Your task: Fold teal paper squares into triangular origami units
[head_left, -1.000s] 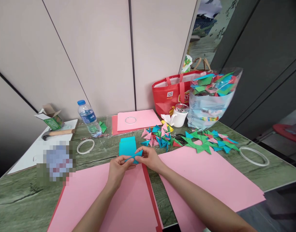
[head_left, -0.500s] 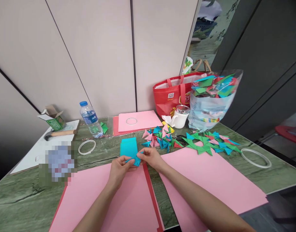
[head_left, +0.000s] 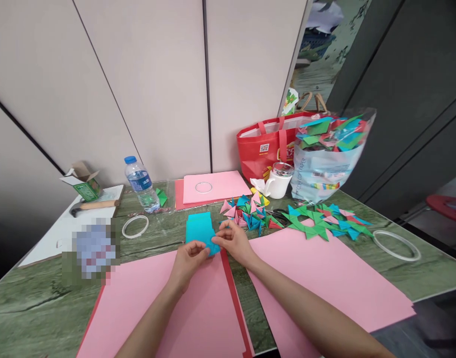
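Observation:
My left hand (head_left: 189, 258) and my right hand (head_left: 232, 242) meet over the table's middle, both pinched on a small folded blue paper piece (head_left: 213, 247). Just behind them lies a stack of blue paper squares (head_left: 198, 227). Under my hands is a large pink sheet (head_left: 168, 308) on a red one. A heap of folded paper triangles (head_left: 248, 209) in pink, blue, green and red sits just beyond my right hand.
Another pink sheet (head_left: 325, 278) lies to the right. Behind stand a water bottle (head_left: 139, 184), white mug (head_left: 277, 182), red bag (head_left: 267, 146), a clear bag of folded pieces (head_left: 325, 154), green folded pieces (head_left: 317, 221), tape rings (head_left: 134, 226) (head_left: 396, 244), a hammer (head_left: 94, 205).
The small blue piece has been folded tighter between my fingers and now shows less. My hands have shifted slightly right and away from me.

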{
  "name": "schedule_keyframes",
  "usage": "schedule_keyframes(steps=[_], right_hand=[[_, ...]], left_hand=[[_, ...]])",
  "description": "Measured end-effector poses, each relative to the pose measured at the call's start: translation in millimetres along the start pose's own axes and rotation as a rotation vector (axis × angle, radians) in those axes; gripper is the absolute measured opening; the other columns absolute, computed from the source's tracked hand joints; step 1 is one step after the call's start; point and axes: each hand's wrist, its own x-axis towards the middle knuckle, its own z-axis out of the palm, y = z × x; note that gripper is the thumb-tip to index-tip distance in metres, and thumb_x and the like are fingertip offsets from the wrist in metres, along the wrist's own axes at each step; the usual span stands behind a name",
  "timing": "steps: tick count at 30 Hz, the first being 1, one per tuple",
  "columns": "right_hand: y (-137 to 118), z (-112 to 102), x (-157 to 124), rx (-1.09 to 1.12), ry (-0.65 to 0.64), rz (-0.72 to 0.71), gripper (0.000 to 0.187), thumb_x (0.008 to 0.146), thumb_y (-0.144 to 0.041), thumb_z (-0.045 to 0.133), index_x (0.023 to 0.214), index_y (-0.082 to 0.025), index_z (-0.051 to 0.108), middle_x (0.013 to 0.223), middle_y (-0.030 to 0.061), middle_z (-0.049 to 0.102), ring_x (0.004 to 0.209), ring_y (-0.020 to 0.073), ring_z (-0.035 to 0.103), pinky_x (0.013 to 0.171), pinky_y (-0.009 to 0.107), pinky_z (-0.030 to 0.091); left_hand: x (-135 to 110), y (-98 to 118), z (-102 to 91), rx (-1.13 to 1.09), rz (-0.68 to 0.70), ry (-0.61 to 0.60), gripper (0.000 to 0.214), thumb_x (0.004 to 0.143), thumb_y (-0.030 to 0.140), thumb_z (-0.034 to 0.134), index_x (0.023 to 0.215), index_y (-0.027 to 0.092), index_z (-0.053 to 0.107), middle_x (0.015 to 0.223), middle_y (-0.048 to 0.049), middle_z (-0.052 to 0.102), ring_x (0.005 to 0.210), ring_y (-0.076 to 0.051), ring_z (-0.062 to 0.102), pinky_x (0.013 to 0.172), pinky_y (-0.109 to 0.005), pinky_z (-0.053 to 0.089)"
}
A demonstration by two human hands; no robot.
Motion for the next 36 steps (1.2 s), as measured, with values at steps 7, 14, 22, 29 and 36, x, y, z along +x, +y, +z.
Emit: schedule_keyframes(steps=[7, 14, 22, 29, 36], right_hand=[[-6.7, 1.9, -4.5, -0.226, -0.037, -0.183, 0.011, 0.072, -0.029, 0.058, 0.073, -0.018, 0.057, 0.067, 0.0, 0.056, 0.061, 0.0112, 0.051, 0.056, 0.023, 0.042], [-9.6, 0.3, -7.0, -0.38, -0.029, -0.347, 0.011, 0.072, -0.028, 0.06, 0.078, -0.022, 0.066, 0.094, 0.0061, 0.06, 0.078, 0.0161, 0.055, 0.061, 0.027, 0.044], [-10.0, 0.0, -5.5, -0.418, -0.069, -0.455, 0.017, 0.07, -0.03, 0.063, 0.085, -0.025, 0.068, 0.086, 0.0052, 0.063, 0.079, 0.0171, 0.057, 0.068, 0.03, 0.045], [-11.8, -0.2, -9.3, -0.475, -0.049, -0.479, 0.016, 0.075, -0.033, 0.058, 0.084, -0.025, 0.068, 0.077, 0.0045, 0.063, 0.07, 0.0152, 0.057, 0.063, 0.028, 0.045], [-12.4, -1.8, -7.2, -0.284, -0.028, -0.271, 0.022, 0.065, -0.032, 0.066, 0.085, -0.02, 0.066, 0.076, 0.004, 0.066, 0.066, 0.0158, 0.059, 0.061, 0.028, 0.048]], left_hand=[[-1.6, -1.3, 0.6, 0.021, 0.095, -0.021, 0.016, 0.059, 0.03, 0.068, 0.06, 0.015, 0.062, 0.059, 0.0015, 0.059, 0.061, -0.014, 0.057, 0.068, -0.031, 0.05], [0.1, -3.8, -2.6, 0.068, 0.17, 0.028, 0.013, 0.062, 0.028, 0.067, 0.061, 0.016, 0.063, 0.058, 0.0019, 0.059, 0.056, -0.011, 0.053, 0.06, -0.024, 0.046], [5.3, -5.2, -7.9, 0.27, 0.313, 0.115, 0.012, 0.062, 0.029, 0.065, 0.062, 0.018, 0.066, 0.07, -0.003, 0.06, 0.071, -0.018, 0.055, 0.063, -0.026, 0.046], [7.4, -3.5, -8.9, 0.212, 0.387, 0.092, 0.028, 0.061, 0.025, 0.067, 0.088, 0.02, 0.063, 0.099, -0.0054, 0.063, 0.096, -0.021, 0.056, 0.085, -0.033, 0.043], [1.6, 2.0, -4.5, 0.23, 0.204, 0.074, 0.014, 0.062, 0.03, 0.065, 0.063, 0.016, 0.065, 0.062, -0.004, 0.068, 0.066, -0.022, 0.064, 0.068, -0.032, 0.048]])
